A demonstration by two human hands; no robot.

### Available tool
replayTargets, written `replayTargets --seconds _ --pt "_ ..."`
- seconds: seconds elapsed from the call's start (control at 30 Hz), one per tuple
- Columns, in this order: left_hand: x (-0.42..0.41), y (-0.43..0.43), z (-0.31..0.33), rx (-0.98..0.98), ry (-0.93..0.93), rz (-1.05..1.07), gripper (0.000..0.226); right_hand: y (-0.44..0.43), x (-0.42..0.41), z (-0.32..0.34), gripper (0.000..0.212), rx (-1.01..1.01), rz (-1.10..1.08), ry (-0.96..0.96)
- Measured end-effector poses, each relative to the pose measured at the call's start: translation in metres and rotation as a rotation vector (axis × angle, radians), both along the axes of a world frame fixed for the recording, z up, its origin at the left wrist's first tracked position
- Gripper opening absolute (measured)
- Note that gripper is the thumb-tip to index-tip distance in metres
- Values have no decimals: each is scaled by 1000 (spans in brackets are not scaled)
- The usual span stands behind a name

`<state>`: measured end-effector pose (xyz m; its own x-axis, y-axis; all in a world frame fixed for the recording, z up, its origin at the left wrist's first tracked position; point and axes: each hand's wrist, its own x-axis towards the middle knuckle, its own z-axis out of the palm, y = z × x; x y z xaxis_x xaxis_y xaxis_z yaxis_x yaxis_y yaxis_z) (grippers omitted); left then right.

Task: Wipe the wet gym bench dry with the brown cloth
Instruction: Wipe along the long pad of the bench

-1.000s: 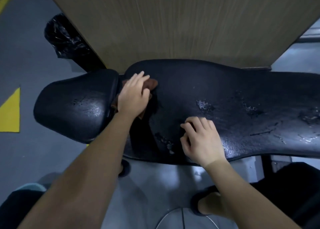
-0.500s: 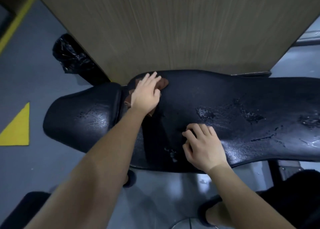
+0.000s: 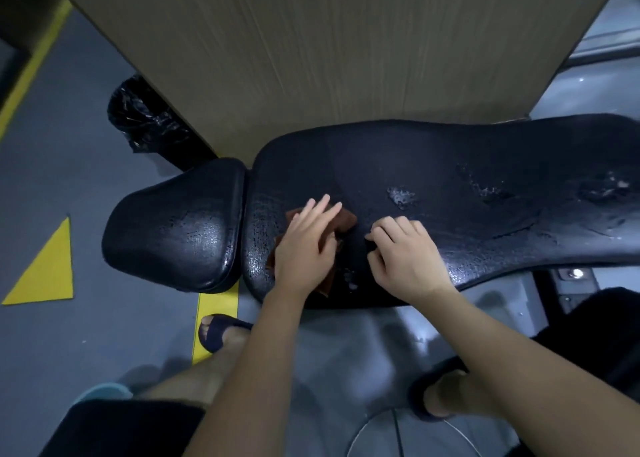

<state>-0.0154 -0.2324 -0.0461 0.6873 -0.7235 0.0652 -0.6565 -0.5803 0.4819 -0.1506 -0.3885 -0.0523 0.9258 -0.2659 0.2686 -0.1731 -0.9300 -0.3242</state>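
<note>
Brown cloth (image 3: 346,219) lies bunched flat under the left hand (image 3: 304,249) at the left end of the long black counter (image 3: 485,152), a little below the middle of the frame. Only its edges show: one corner pokes out to the upper right of the fingers, another by the wrist near the front edge. That hand is spread, its fingers straight and pressing the cloth down, not gripping it. The right hand (image 3: 405,259) rests just to the right, close to the cloth but apart from it. Its fingers are curled under with the tips on the padding, and it holds nothing; it looks like a brace. The counter's long axis runs left to right across the frame, and nearly all the remaining water lies rightward along it. A shiny puddle (image 3: 401,195) sits just above the right hand's knuckles, and wet streaks (image 3: 485,188) run on toward the right edge of the frame. A few drops (image 3: 350,280) sit between the two hands near the front edge. The left hand holds the cloth, so the coming stroke probably runs rightward along that axis, and the right hand sits in its path. Across the gap to the left, the separate seat pad (image 3: 180,224) also glistens with beads, so that side seems unfinished too.
</note>
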Motion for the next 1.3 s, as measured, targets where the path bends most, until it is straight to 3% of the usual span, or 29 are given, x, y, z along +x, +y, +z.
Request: replayTargets --seconds 0.4,0.6,0.77,1.0,1.17,1.3 --pt "125 -89 -4 -35 -48 146 55 -2 7 -7 18 -11 3 -65" --pt "161 -128 -1 97 -102 55 53 -4 8 -5 17 -8 32 -18" --pt "119 -106 -3 72 -102 51 52 -4 8 -2 14 3 19 -3" --pt "-12 -36 -2 7 -144 119 55 -2 5 3 18 -15 11 30" --pt "-71 -21 -2 66 -50 325 54 -4 -3 3 24 28 -2 -52" --pt "-108 -24 -4 95 -56 457 56 -21 -20 6 30 -20 175 4"
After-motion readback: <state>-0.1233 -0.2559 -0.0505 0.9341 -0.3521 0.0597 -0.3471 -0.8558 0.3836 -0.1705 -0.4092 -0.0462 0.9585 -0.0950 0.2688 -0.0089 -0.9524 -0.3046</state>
